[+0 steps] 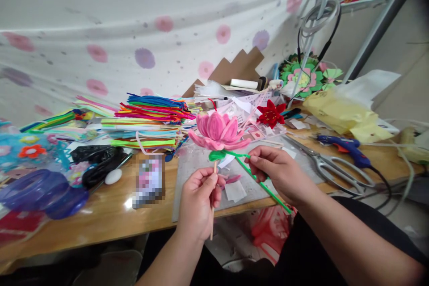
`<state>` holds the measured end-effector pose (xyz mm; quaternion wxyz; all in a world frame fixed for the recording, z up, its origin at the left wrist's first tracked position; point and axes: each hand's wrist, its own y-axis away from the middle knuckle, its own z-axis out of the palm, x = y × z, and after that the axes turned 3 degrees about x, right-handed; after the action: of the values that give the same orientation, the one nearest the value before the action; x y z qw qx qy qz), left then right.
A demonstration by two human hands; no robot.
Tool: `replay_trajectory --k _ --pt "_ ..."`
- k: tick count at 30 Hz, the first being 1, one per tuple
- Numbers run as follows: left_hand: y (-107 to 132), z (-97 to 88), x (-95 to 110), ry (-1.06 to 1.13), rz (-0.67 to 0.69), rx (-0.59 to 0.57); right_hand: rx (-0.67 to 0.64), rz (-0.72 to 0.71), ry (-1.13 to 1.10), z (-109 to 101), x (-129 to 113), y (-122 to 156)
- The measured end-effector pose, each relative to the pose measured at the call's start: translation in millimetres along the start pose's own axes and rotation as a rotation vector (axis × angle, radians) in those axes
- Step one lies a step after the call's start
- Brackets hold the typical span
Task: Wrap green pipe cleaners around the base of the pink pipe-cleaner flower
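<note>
The pink pipe-cleaner lotus [217, 132] is held up over the front edge of the bench [100, 214], above a grey mat [187, 187]. Just below the lotus, the left hand [197, 199] has its fingers [209, 178] curled shut around the thin wooden stick [212, 228] that carries the bloom. The stick's lower end pokes out under the palm.

To the lower right of the lotus, the right hand [279, 172] pinches a green pipe cleaner [278, 200] between thumb and fingers. One end of it is already coiled into a small green collar [217, 155] touching the underside of the petals, and the free tail runs down past the wrist.

The work looks like winding green down the stick. To do it well:
- Grip the stick firmly close under the lotus so the bloom cannot spin.
- Pull the green strand taut and lay each turn tight against the one above, so no bare wood shows.
- Slide the pinch nearer the collar for better control.
- Turning the stick may prove easier than circling the long tail, which could snag on a sleeve.

Right of the lotus and well apart from it lie large scissors [335, 170] and a blue glue gun [345, 147]. A red flower [271, 114] lies behind it, and stacked coloured pipe cleaners [150, 116] lie to its left.
</note>
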<state>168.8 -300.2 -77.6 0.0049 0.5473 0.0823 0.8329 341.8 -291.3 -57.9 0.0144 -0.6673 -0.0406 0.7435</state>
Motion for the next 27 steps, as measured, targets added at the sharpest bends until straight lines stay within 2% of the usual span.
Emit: replay_trajectory --k 6,10,16,22,27 --pt "3 7.4 -3 0.062 -0.061 -0.031 -0.056 -0.322 0.311 17 -9 16" --pt "3 11.4 -4 0.084 -0.057 -0.062 -0.087 -0.361 0.382 25 -10 21" --pt "-7 9.8 -9 0.05 -0.136 -0.017 -0.169 -0.458 0.553 34 -5 27" --pt "-7 9.8 -8 0.108 -0.182 0.039 -0.123 -0.536 0.617 36 -2 31" --pt "-4 14.5 -6 0.104 -0.194 0.025 -0.093 -0.593 0.613 33 -9 32"
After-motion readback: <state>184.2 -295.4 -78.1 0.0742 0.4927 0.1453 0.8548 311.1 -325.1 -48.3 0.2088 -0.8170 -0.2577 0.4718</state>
